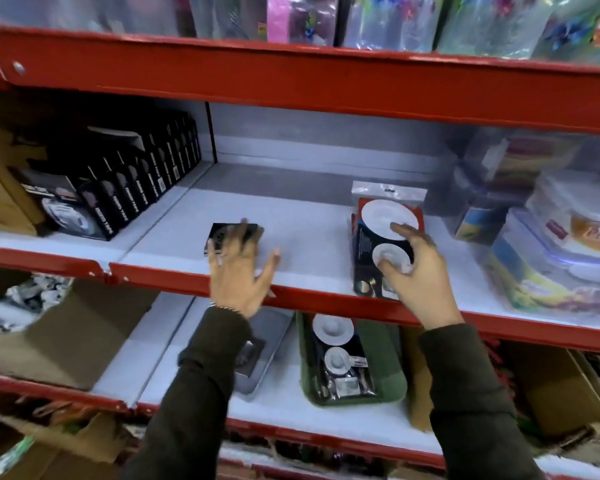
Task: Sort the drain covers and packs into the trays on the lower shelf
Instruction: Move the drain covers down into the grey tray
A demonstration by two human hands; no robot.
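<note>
Head view: the right hand (414, 263) closes thumb and fingers on a drain pack (385, 244) lying on the middle shelf (309, 233), apparently to lift it. The left hand (241, 268), fingers spread and gripping nothing, rests over a small black box (222, 233), likely next. Below, a green tray (392, 379) already holds a matching pack (340, 358); a grey tray (274, 327) sits beside it. Print on both is too blurred to read.

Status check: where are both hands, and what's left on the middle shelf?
Left hand open, reaching over small black box. Right hand on clear pack of white round drain covers, not lifted. Green tray below holds one pack; grey tray beside it.
</note>
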